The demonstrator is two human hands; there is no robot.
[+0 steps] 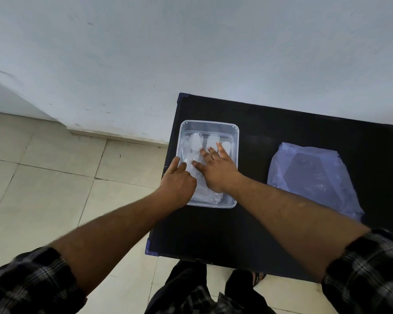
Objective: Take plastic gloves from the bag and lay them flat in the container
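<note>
A clear rectangular plastic container [235, 141] sits at the left of a black table. A thin translucent plastic glove [196, 141] lies inside it, fingers pointing away from me. My right hand [216, 169] rests flat on the glove with fingers spread. At the container's left wall, my left hand [177, 180] has its fingers curled and pressing on the glove's near left part. The clear plastic bag [313, 177] lies flat on the table to the right, apart from both hands.
The black table [270, 132] stands against a pale wall, its left edge just beside the container. Tiled floor lies to the left and below. My legs and a sandalled foot show under the table's near edge.
</note>
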